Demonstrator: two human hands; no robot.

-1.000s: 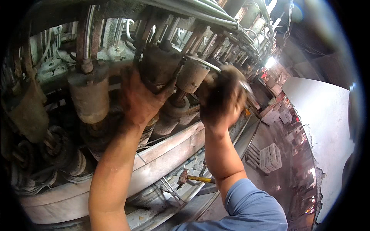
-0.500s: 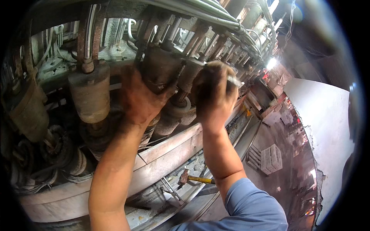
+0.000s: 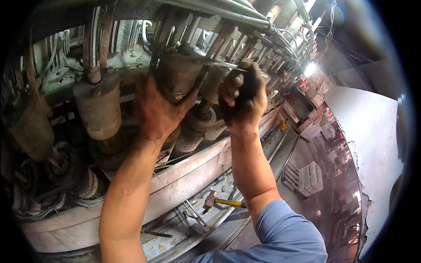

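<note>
My left hand (image 3: 155, 109) is wrapped round the lower part of a dusty grey metal cylinder (image 3: 180, 72), its thumb spread along the right side and its fingertips hidden behind. Beside it, my right hand (image 3: 243, 94) is a blackened fist, closed on a slim shiny wrench (image 3: 223, 65). The wrench's shaft sticks out leftward from the top of the fist, toward the top of the held cylinder. Its far end is too blurred to make out. Another similar cylinder (image 3: 97, 105) hangs to the left on its rod, apart from both hands.
Below the row of cylinders runs a pale machine rail (image 3: 188, 175). A hammer (image 3: 223, 202) with a yellow handle lies on the littered ledge near my right forearm. Hoses (image 3: 245, 15) cross overhead. A white crate (image 3: 310, 179) stands on the floor at right, near a large pale panel (image 3: 372, 131).
My right fist has turned, and the wrench's shaft now points left instead of a shiny end showing at right. My left hand stays on the cylinder. The view has shifted slightly.
</note>
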